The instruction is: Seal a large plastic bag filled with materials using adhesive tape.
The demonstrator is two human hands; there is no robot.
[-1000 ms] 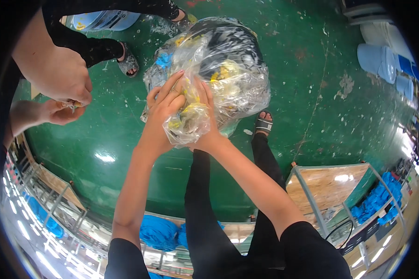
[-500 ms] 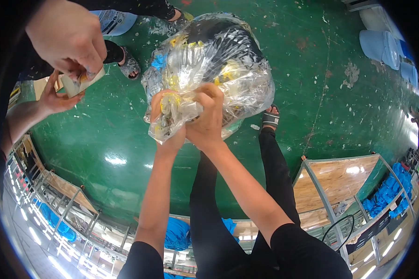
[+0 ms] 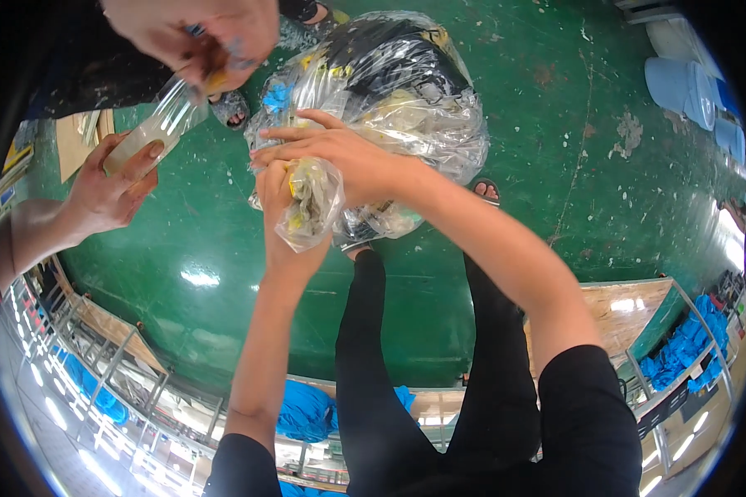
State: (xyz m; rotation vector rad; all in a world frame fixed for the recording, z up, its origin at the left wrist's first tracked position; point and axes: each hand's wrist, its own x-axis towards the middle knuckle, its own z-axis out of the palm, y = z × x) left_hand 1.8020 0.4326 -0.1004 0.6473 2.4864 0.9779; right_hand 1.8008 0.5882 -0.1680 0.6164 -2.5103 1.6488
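A large clear plastic bag (image 3: 402, 79) stuffed with black, yellow and blue material sits on the floor at my feet. My left hand (image 3: 275, 199) grips its gathered neck (image 3: 311, 207), a crumpled, yellow-streaked end sticking out toward me. My right hand (image 3: 348, 157) lies across the bag just above the left, fingers stretched out and apart. At the upper left, a co-worker's two hands, one high (image 3: 199, 33) and one lower (image 3: 108, 190), hold a translucent object (image 3: 145, 137), possibly a roll of film or tape.
Blue-grey buckets (image 3: 671, 87) stand at the right on the green floor (image 3: 555, 207). Wooden-topped metal racks (image 3: 605, 311) bend along the lower rim, with piles of blue material (image 3: 688, 348) on them. The co-worker's sandalled foot (image 3: 232, 112) is near the bag's left side.
My right hand has swung leftward over the bag and stretched its fingers. The gathered neck is more compact. The co-worker's upper hand rose and moved right, drawing the translucent object into fuller view.
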